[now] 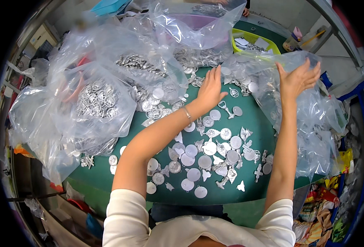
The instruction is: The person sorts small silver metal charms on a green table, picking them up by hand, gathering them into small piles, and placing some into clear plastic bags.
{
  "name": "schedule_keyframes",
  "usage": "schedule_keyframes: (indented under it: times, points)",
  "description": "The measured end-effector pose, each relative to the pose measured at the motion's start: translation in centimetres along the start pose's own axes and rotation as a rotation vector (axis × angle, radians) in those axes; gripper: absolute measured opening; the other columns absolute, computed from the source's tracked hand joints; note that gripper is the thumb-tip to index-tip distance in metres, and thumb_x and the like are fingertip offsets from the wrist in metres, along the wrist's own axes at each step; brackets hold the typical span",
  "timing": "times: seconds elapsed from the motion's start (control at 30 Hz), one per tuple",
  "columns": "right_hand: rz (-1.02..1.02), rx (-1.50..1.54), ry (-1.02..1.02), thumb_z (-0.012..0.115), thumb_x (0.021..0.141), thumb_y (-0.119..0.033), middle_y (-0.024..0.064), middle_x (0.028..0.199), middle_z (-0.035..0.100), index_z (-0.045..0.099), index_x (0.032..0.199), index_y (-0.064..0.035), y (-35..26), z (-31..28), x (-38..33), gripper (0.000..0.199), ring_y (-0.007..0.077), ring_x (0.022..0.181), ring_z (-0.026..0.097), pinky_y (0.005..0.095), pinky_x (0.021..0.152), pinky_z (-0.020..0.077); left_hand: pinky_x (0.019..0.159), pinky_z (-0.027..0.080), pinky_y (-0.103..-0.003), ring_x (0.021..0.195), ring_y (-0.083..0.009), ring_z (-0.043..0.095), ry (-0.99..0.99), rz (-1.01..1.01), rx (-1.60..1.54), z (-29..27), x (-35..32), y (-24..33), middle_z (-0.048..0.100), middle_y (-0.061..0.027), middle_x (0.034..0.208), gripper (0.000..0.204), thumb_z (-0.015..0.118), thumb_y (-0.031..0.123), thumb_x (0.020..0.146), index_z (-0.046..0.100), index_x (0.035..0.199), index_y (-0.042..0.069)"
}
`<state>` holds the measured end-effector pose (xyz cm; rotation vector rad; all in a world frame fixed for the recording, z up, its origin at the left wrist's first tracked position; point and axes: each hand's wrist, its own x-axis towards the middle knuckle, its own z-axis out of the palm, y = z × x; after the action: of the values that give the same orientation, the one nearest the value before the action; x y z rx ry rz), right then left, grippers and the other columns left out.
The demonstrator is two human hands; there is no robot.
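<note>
My left hand (210, 89) reaches over the middle of the table with its fingers stretched out and thumb apart, beside a heap of silver metal pieces (241, 80). Nothing shows in it. Farther right, my right hand (298, 79) is raised against a clear plastic bag (309, 119), thumb and fingers spread; it looks to touch the film but does not close on it. Loose silver discs (193, 174), cross pendants (258, 173) and other small charms lie scattered between my forearms. One bottle-opener-shaped piece (226, 108) lies just below my left hand.
Large clear bags of metal pieces (96, 99) crowd the left and back of the green table (256, 117). A yellow-green basket (254, 36) stands at the back right, a blue tray (108, 6) at the back left. Another person's hand (246, 12) shows at the far edge.
</note>
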<state>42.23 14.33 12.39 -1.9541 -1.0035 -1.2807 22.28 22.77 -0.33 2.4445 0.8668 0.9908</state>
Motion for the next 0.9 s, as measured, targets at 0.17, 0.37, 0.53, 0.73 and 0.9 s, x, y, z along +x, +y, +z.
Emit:
schedule_keyframes:
  times: [0.17, 0.37, 0.53, 0.73, 0.9]
  points:
    - [0.108, 0.035, -0.159, 0.081, 0.055, -0.050, 0.0281, 0.118, 0.045, 0.031, 0.129, 0.0082, 1.4, -1.8, 0.7, 0.107, 0.0380, 0.105, 0.048, 0.0475, 0.090, 0.0325, 0.082, 0.047, -0.041, 0.097, -0.0356, 0.056, 0.087, 0.050, -0.011, 1.6, 5.1, -0.5, 0.060, -0.0192, 0.104, 0.034, 0.060, 0.013, 0.080, 0.056, 0.112, 0.001]
    - [-0.006, 0.070, -0.847, 0.076, 0.064, -0.048, 0.0179, 0.063, 0.059, 0.062, 0.085, 0.0072, 2.8, -2.1, 2.1, 0.060, 0.0280, 0.063, 0.057, 0.0387, 0.070, 0.0404, 0.080, 0.046, -0.041, 0.092, -0.0362, 0.058, 0.201, -0.072, -0.319, 2.2, 6.7, 1.3, 0.061, -0.0199, 0.098, 0.024, 0.053, 0.012, 0.084, 0.058, 0.105, 0.002]
    - [0.368, 0.683, -0.747, 0.067, 0.076, -0.029, 0.0047, 0.063, 0.055, 0.063, 0.071, 0.0031, 0.8, 0.6, 3.4, 0.032, 0.0147, 0.056, 0.045, 0.0277, 0.053, 0.0345, 0.089, 0.041, -0.041, 0.109, -0.0381, 0.048, 0.380, -0.059, -0.403, 1.8, 4.6, 0.5, 0.049, -0.0217, 0.118, 0.035, 0.050, 0.009, 0.085, 0.043, 0.117, -0.001]
    - [0.856, 1.291, -0.264, 0.064, 0.076, -0.007, 0.0126, 0.081, 0.059, 0.057, 0.086, 0.0093, 1.9, 2.7, 10.5, 0.020, 0.0195, 0.069, 0.057, 0.0302, 0.061, 0.0471, 0.090, 0.039, -0.040, 0.103, -0.0362, 0.047, 0.270, -0.075, -0.377, 2.6, 3.0, 1.0, 0.049, -0.0189, 0.105, 0.029, 0.052, 0.001, 0.079, 0.048, 0.108, -0.002]
    - [0.969, 1.505, -0.039, 0.062, 0.079, -0.006, 0.0173, 0.096, 0.057, 0.048, 0.102, 0.0129, 1.6, 6.8, 12.7, 0.033, 0.0256, 0.080, 0.058, 0.0346, 0.069, 0.0495, 0.092, 0.039, -0.040, 0.105, -0.0366, 0.048, 0.174, 0.051, -0.291, 4.7, 3.3, 0.6, 0.052, -0.0192, 0.109, 0.032, 0.056, 0.003, 0.076, 0.052, 0.107, -0.003]
